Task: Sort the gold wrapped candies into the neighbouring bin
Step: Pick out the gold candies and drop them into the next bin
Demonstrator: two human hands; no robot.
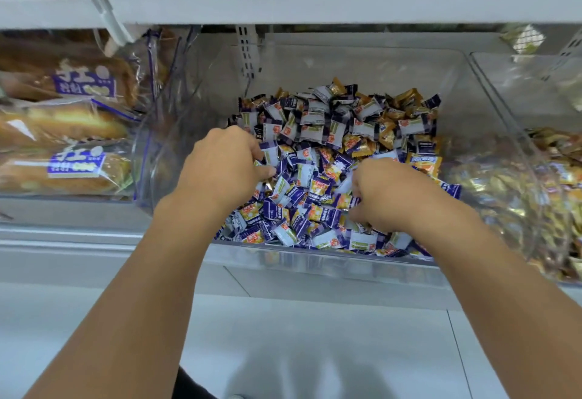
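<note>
A clear plastic bin (pixel 330 260) on a shop shelf (pixel 283 5) held a heap of small wrapped candies (pixel 315 153), most in purple-and-white wrappers. Gold wrapped candies (pixel 406 98) lay mixed among them, gathered mainly toward the back right corner and along the right side. Both hands were down in the heap. The left hand (pixel 223 162) had its fingers curled into the candies near the bin's left wall, fingertips touching purple wrappers; whether it pinched one could not be told. The right hand (pixel 390 197) was curled knuckles-up over the middle of the pile, its fingertips buried, so its hold could not be made out either.

The neighbouring bin (pixel 491 90) to the right, also clear, held a pile of gold candies (pixel 554 178), blurred through its wall and cut off by the frame edge. To the left, bagged bread loaves (pixel 63 128) lay stacked, with purple labels (pixel 75 164).

The print on the wrappers and labels was too small and smeared to read. More goods on the shelf above were cropped off.
</note>
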